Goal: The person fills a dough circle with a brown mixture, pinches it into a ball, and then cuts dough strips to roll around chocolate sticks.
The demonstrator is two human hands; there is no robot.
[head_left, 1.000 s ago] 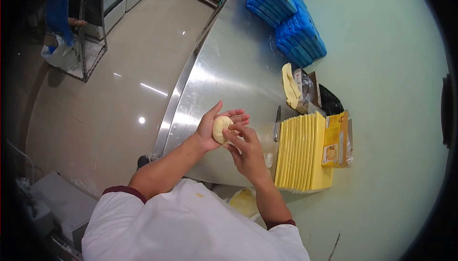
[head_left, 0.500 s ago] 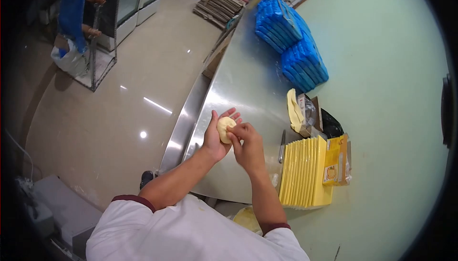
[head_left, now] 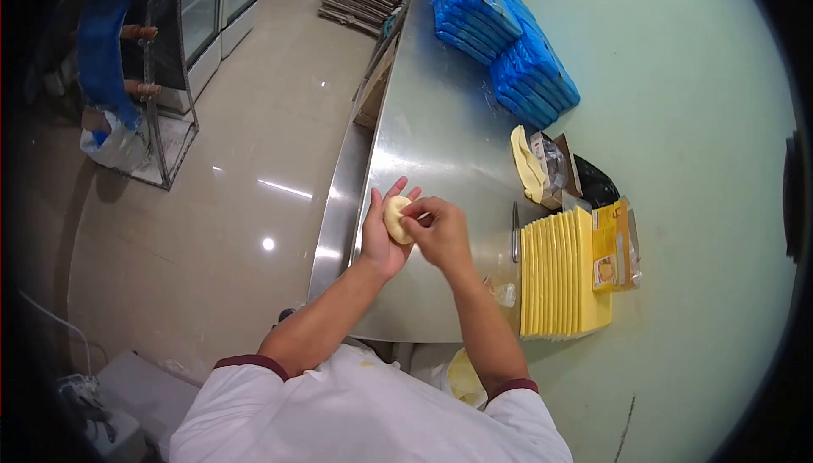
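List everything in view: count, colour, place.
Dough: one, pale yellow, on the left palm
Table: one, steel, ahead
Blue packs: two stacks, blue, table's far end
Yellow packs: one row, yellow, by the wall
Yellow box: one, yellow and brown, beside the yellow packs
Limp piece: one, pale yellow, against the carton
Carton: one, brown, beyond the yellow packs
Black bag: one, black, beside the carton
Thin tool: one, dark, beside the yellow packs
Cardboard: one pile, brown, beyond the table's left edge
White bag: one, white, far left
Wall: one, pale green, right
Shirt: one, white, bottom
Left hand: one, bare, under the dough
Right hand: one, bare, fingertips on the dough
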